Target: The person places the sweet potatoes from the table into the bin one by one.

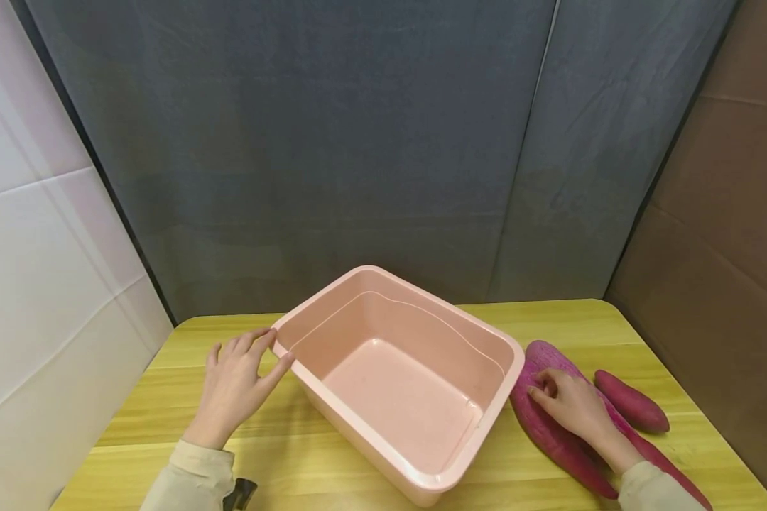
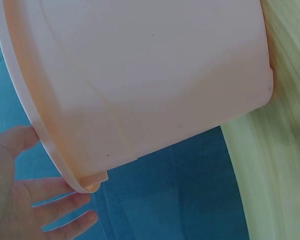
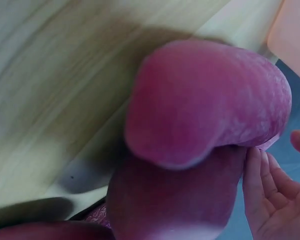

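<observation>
Curtain [image 1: 332, 142] of dark cloth hangs behind the table [image 1: 166, 397], with a white panel [image 1: 32, 284] along the left side and a brown board [image 1: 729, 227] along the right; nothing lies between the hands and what they reach. One pink tub [image 1: 486, 397] sits at the middle of the table, set at an angle, and its inside holds nothing that shows. The left hand [image 1: 233, 387] lies flat on the wood just beside the tub's left corner, fingers straight and spread, fingertips touching the rim there; the left wrist view shows the tub's outer wall [image 2: 140, 75] close above the spread fingers [image 2: 55, 210]. Two sweet potatoes lie to the right of the tub: a big one [image 1: 550, 433] just beside the tub's right wall, running toward the near edge, and a small one [image 1: 633, 402] to its right, close by. The right hand [image 1: 572, 404] rests on top of the big one, fingers curled over its upper side. In the right wrist view purple skin [image 3: 205, 100] fills the frame and fingers [image 3: 260, 190] touch its edge; whether the grip has closed round it I cannot tell. Beige sleeves [image 1: 194, 479] cover both wrists
</observation>
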